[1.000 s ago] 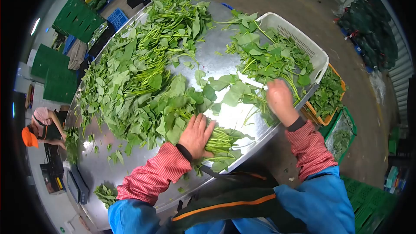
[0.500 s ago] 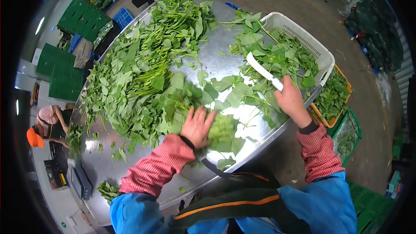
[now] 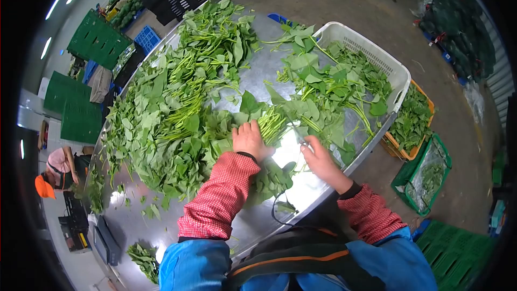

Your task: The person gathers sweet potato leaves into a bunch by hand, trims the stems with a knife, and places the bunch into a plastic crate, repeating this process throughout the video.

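My left hand (image 3: 250, 139) is closed over a bunch of leafy green stems (image 3: 273, 122), whose cut-end side points right. Close by on the right, my right hand (image 3: 323, 164) is curled around a knife (image 3: 303, 143). The knife is seen nearly edge-on and is mostly hidden by the fingers; its pale curved blade showed earlier. A big heap of leafy greens (image 3: 161, 113) covers the left and far part of the metal table (image 3: 262, 37). More loose greens (image 3: 323, 86) lie to the right, running into a white crate (image 3: 371, 48).
An orange crate (image 3: 430, 109) and a green crate (image 3: 401, 180), both with greens, stand right of the table. A scale (image 3: 106, 241) sits at the left. Beyond the table's left end, a person in an orange cap (image 3: 44, 187) handles greens. Green crates (image 3: 81, 113) are stacked behind.
My right hand has come down and left with the knife, from above the right-hand greens to beside the bunch. My left hand has shifted slightly up and right, onto the stems.
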Demonstrator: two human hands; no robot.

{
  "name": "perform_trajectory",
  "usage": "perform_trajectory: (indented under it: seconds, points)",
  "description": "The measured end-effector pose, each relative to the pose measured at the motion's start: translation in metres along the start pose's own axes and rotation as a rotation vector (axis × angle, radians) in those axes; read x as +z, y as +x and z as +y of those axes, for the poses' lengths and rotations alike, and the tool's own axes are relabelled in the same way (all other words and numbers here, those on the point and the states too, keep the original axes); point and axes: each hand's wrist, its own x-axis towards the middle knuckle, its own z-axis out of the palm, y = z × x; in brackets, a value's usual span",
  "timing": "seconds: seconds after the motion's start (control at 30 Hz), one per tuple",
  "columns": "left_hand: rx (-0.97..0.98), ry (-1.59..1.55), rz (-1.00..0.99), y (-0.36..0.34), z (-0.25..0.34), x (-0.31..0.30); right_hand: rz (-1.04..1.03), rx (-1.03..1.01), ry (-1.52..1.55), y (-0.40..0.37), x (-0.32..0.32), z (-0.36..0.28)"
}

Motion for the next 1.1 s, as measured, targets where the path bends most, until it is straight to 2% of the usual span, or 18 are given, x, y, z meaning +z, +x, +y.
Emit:
perform_trajectory:
  seconds: [0.03, 0.13, 0.23, 0.33, 0.43, 0.57, 0.6, 0.73, 0.8, 0.9, 0.97, 1.0, 1.03, 1.1]
  points:
    - [-0.01, -0.004, 0.005, 0.0, 0.0, 0.001, 0.035, -0.096, -0.208, 0.002, 0.004, -0.002]
    - [-0.023, 0.005, 0.027, 0.001, 0.0, 0.008, 0.098, -0.288, -0.436, 0.01, 0.015, -0.012]
    - [-0.028, 0.021, 0.071, 0.001, 0.0, 0.013, 0.003, -0.245, -0.62, 0.023, 0.022, -0.024]
    - [-0.028, 0.048, 0.109, 0.0, 0.002, 0.018, -0.045, -0.055, -0.733, 0.04, 0.031, -0.029]
    - [-0.036, 0.036, 0.194, -0.003, 0.005, 0.026, -0.045, -0.113, -0.674, 0.064, 0.045, -0.014]
    - [-0.057, 0.043, 0.161, -0.002, 0.003, 0.026, 0.016, -0.263, -0.65, 0.079, 0.055, 0.01]
    - [-0.054, 0.046, 0.162, -0.003, 0.001, 0.025, 0.012, -0.498, -0.795, 0.053, 0.043, 0.003]
    - [-0.081, 0.06, 0.142, 0.001, 0.005, 0.021, -0.127, -0.064, -0.81, -0.038, 0.011, 0.008]
    - [-0.095, 0.044, 0.114, -0.001, 0.006, 0.019, -0.221, -0.254, -1.0, -0.061, -0.012, 0.038]
    - [-0.07, 0.044, 0.145, -0.004, 0.004, 0.02, -0.03, 0.009, -0.961, -0.07, -0.052, -0.032]
    - [-0.028, 0.031, 0.148, -0.008, 0.005, 0.017, 0.192, -0.066, -0.915, -0.048, -0.072, -0.026]
    - [-0.007, 0.026, 0.149, -0.011, 0.005, 0.016, 0.234, -0.058, -0.908, -0.031, -0.08, -0.029]
    - [0.076, 0.008, 0.279, -0.019, 0.008, 0.012, 0.274, -0.05, -0.902, -0.015, -0.087, -0.031]
    - [0.238, -0.028, 0.543, -0.044, 0.017, -0.003, 0.338, -0.213, -1.018, 0.016, -0.094, -0.008]
